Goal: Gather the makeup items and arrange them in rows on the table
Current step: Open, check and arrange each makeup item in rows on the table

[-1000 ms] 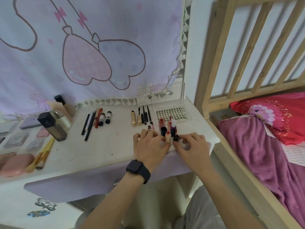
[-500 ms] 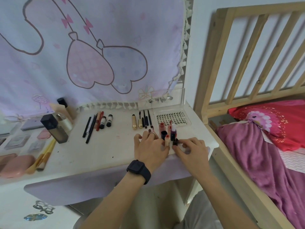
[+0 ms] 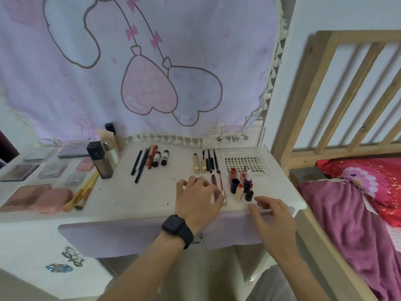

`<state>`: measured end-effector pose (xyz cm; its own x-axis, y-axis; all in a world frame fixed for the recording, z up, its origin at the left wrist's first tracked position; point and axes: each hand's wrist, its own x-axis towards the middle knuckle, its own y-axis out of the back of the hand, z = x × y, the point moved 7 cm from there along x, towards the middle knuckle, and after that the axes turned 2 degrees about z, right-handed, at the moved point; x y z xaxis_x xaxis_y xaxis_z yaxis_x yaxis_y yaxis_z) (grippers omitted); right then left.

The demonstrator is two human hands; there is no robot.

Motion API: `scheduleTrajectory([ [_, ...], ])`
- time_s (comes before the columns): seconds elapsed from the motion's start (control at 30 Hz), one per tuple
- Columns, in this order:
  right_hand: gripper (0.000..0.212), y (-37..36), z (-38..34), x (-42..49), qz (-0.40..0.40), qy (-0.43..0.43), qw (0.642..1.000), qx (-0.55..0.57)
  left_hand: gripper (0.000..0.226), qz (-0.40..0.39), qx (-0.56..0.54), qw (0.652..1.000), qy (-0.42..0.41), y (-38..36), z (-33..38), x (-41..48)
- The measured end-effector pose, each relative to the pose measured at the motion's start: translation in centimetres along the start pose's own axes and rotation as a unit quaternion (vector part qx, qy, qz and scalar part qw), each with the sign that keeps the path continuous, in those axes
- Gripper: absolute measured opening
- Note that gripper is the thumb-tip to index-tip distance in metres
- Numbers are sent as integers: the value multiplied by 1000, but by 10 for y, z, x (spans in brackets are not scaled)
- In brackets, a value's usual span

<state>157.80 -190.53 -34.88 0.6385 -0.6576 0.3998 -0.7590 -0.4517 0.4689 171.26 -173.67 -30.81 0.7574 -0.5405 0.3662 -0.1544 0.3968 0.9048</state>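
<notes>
Hovering low over the front right corner of the bench, both hands are in among the lip products. The left hand has its fingers bent down onto the near end of a slim red tube, which lies flat and points away from the person. The thumb is hidden, so I cannot tell whether that grip is clamped on the tube or only touching it. The right hand sits at the bench edge, grip apart, fingers loosely bent, nothing in it. Just beyond its fingertips a cluster of small bottles stands upright, packed close in front of the lash tray. Further back, the liner pencils and gold tubes lie in neat rows. On handling, the tube looks light, rigid and smooth, and likely to roll. Take it mid-barrel between thumb and fingertip and lay it parallel to its neighbours. The bottles look tippy, so pinch each low on the body, one at a time, or the cluster may topple.
</notes>
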Motion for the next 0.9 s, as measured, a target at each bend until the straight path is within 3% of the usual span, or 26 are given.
scheduleTrajectory([
  [0.27,24,-75,-90,-25,-120,149,982,7,22,12,-45,990,132,24,-115,-14],
  [0.43,33,-151,-118,-11,-202,175,961,-65,24,0,-36,982,186,32,-168,-16],
  [0.67,52,-209,-106,9,-260,153,936,-181,30,-7,-21,986,167,30,-190,13],
  [0.9,51,-212,-99,8,-246,164,939,-176,39,9,52,991,125,14,-186,69],
])
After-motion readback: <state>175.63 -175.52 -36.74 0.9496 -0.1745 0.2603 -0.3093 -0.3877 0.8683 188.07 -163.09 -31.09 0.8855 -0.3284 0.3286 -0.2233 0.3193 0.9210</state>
